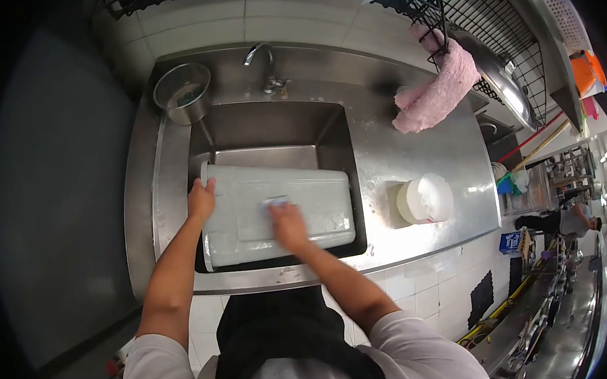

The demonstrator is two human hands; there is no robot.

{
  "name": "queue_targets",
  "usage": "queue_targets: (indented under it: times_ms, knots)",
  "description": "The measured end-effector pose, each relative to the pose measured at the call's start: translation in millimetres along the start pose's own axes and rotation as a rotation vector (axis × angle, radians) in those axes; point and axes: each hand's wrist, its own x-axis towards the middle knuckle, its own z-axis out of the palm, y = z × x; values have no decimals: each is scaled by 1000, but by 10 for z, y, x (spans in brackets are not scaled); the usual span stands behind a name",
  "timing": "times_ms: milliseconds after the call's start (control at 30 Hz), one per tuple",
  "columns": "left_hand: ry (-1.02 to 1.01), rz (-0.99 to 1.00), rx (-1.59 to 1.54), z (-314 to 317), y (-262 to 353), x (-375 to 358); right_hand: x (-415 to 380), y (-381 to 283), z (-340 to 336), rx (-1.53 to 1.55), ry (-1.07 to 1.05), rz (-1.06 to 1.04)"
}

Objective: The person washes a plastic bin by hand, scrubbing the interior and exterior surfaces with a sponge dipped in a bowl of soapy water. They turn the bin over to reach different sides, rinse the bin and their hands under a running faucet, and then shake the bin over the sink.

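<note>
A white plastic container (277, 212) is laid on its side across the steel sink (272, 129). Its left end is gripped by the left hand (200, 199). A blue sponge (274, 202) is pressed onto its upper face under the closed right hand (288, 225). A white lidded tub (426, 199) stands on the counter (412, 148) to the right, near a pink towel (436, 91).

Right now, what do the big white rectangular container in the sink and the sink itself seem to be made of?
The big white rectangular container looks like matte, slightly translucent plastic: pale, with soft moulded edges. The sink appears to be brushed stainless steel: grey with dull reflections.
</note>
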Motion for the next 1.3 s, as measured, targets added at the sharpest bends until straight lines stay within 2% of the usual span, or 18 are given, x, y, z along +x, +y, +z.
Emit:
queue_targets:
  times_ms: [67,100,133,233,300,333,533,567,700,767,800,833,900,933,1000,1100,1233,1300]
  knots:
    - [-10,-11,-19,-39,-59,-93,-226,678,-108,-129,195,22]
    - [24,-16,-27,-3,-80,-82,-233,815,-465,-77,-18,290]
    - [53,-15,-41,43,-64,-82,-277,1119,-566,-35,-19,328]
    - [-2,-27,-32,27,-62,-48,-273,1507,-940,662,-37,634]
    - [20,-58,-20,-14,56,-99,-375,1518,-1348,1482,63,603]
    - [43,-52,-3,11,-10,-61,-426,1393,-1591,1621,217,607]
    - [13,-36,-27,10,-36,-20,-918,1692,-2612,1883,735,450]
    - [30,-41,-16,-9,-12,-41,-956,1633,-2825,1960,731,442]
    - [58,-47,38,35,-84,9,-1042,2161,-3104,1699,637,489]
    - [44,-51,20,24,-88,8,-950,2362,-3118,666,553,663]
    - [29,-57,-2,22,-80,8,-886,2400,-3123,376,426,665]
    - [31,-56,0,24,-74,7,-821,2426,-3098,379,427,665]
    - [75,-44,34,57,-117,19,-680,2394,-3015,-105,37,668]
    - [77,-45,38,60,-143,36,-611,2385,-2969,-100,36,666]
    - [-7,-57,39,31,-161,61,-525,2417,-2870,-267,-394,706]
    - [44,-45,42,20,-129,9,-443,2559,-2685,-309,-517,732]
    - [104,-38,58,40,-80,-18,-441,2524,-2636,-245,-446,791]
    - [56,-34,28,-39,-20,-62,-519,2697,-2480,-235,-216,766]
